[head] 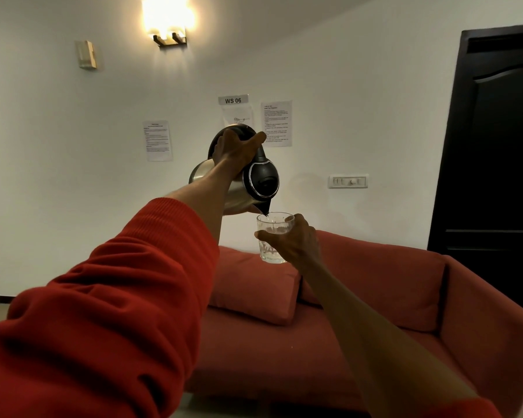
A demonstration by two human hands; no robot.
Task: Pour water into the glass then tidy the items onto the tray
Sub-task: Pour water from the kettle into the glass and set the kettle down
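While the glass (273,236) is held up in the air by the right hand (295,241), whose fingers wrap around it, the kettle (248,176) is tilted just above, with its spout at the glass rim. Around the kettle handle the left hand (234,150) is clamped. Behind and below stands a red sofa (375,297) with a cushion (254,285), against the far white wall (73,176).

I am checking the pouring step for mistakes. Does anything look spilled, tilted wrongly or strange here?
No spill shows. The left hand tips the kettle, spout over the glass that the right hand holds. One oddity: both are held in the air above the sofa, with no tray in view.
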